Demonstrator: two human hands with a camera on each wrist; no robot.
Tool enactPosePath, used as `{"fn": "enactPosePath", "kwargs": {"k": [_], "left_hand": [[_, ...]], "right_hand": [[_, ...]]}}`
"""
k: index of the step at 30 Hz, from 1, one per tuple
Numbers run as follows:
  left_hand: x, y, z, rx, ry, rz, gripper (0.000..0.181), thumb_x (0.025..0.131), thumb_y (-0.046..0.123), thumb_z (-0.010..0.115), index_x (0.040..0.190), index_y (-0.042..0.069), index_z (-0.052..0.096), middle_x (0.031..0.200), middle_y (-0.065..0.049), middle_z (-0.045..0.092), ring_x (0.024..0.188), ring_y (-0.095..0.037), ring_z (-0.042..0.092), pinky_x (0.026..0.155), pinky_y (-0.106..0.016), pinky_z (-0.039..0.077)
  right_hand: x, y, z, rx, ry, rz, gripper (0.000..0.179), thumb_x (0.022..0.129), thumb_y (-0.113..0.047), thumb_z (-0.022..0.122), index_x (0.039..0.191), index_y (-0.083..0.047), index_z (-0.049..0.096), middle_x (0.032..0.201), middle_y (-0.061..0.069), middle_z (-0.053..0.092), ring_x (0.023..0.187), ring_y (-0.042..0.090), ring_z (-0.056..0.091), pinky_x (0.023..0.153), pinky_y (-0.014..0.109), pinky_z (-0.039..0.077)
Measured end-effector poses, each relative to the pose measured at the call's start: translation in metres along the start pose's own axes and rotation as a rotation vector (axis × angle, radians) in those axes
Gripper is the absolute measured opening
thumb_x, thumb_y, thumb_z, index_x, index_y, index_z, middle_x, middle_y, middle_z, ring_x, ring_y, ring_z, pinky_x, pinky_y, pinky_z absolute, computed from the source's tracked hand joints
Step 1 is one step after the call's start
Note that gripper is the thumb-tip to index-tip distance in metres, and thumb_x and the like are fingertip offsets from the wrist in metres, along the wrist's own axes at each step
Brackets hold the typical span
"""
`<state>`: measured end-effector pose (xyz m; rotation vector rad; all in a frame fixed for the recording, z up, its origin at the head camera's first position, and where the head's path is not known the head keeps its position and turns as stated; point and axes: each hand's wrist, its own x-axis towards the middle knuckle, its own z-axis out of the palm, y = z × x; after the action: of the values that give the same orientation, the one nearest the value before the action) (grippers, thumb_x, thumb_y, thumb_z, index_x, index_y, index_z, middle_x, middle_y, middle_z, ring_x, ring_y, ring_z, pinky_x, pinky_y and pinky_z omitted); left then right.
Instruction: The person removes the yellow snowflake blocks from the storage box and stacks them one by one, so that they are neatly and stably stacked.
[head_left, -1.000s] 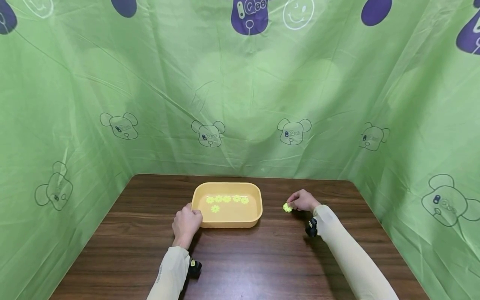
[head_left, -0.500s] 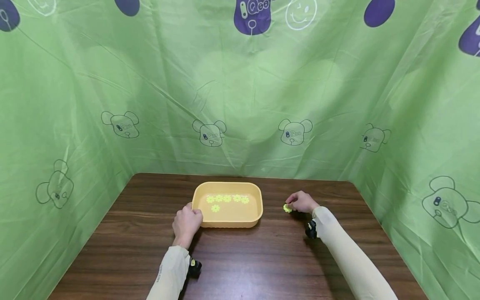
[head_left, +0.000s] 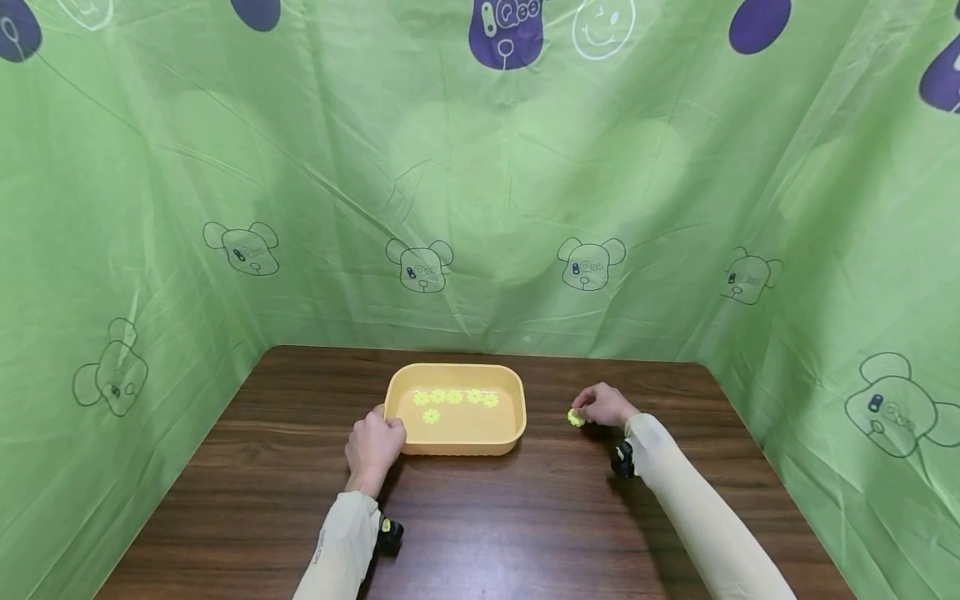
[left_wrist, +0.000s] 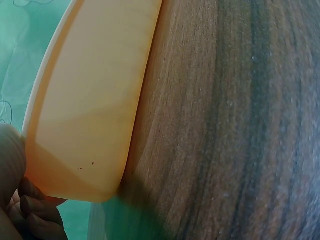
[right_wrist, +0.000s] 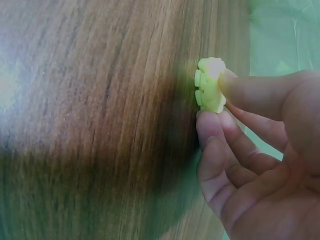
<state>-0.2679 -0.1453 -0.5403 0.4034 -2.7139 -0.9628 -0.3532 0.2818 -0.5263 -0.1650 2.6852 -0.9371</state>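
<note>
A yellow plastic tray (head_left: 463, 448) stands on the table, and my left hand (head_left: 372, 446) grips its near-left corner. In the left wrist view the thumb lies at the rim of the tray (left_wrist: 85, 125), with curled fingers below it. Several yellow-green flower-shaped pieces lie inside: a row at the back and a single flower-shaped piece (head_left: 431, 417) in front of it. Right of the tray, my right hand (head_left: 606, 405) pinches another flower-shaped piece (right_wrist: 211, 86) between thumb and fingertips, close over the table. Notches show along that piece's edge in the right wrist view.
The dark wooden table (head_left: 480, 533) reaches back to a green curtain (head_left: 495, 183) printed with bear heads, which hangs behind and along both sides. Each wrist wears a small black camera, such as the right camera (head_left: 622, 458).
The flower-shaped piece in my right hand has tilted slightly, and the fingers over it have shifted a little. My left hand and the tray have stayed in place.
</note>
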Motion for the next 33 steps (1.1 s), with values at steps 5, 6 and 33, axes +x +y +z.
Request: {"fn": "enactPosePath", "kwargs": {"k": [5,6,33], "left_hand": [[0.0,0.0,0.0,-0.005,-0.001,0.003,0.027,0.089,0.021,0.049,0.101,0.005,0.067,0.09,-0.024,0.07,0.074,-0.042,0.065,0.055,-0.05,0.044],[0.0,0.0,0.0,-0.005,-0.003,0.004,0.027,0.089,0.021,0.049,0.102,0.005,0.067,0.09,-0.024,0.07,0.074,-0.042,0.065,0.054,-0.05,0.044],[0.003,0.004,-0.003,0.01,-0.009,0.008,0.024,0.085,0.019,0.05,0.095,0.006,0.068,0.084,-0.021,0.07,0.069,-0.038,0.064,0.051,-0.046,0.043]], "right_hand": [[0.001,0.0,0.0,-0.003,-0.002,-0.006,0.013,0.093,-0.014,0.069,0.101,-0.004,0.072,0.083,0.005,0.07,0.069,0.015,0.058,0.062,0.029,0.047],[0.001,0.0,0.0,-0.001,-0.003,-0.007,0.013,0.093,-0.013,0.069,0.101,-0.004,0.072,0.083,0.006,0.069,0.068,0.015,0.058,0.062,0.029,0.047],[0.016,-0.059,0.019,-0.165,0.295,-0.1,0.042,0.096,-0.033,0.063,0.128,-0.006,0.061,0.123,0.019,0.06,0.112,0.037,0.06,0.093,0.052,0.05]]}}
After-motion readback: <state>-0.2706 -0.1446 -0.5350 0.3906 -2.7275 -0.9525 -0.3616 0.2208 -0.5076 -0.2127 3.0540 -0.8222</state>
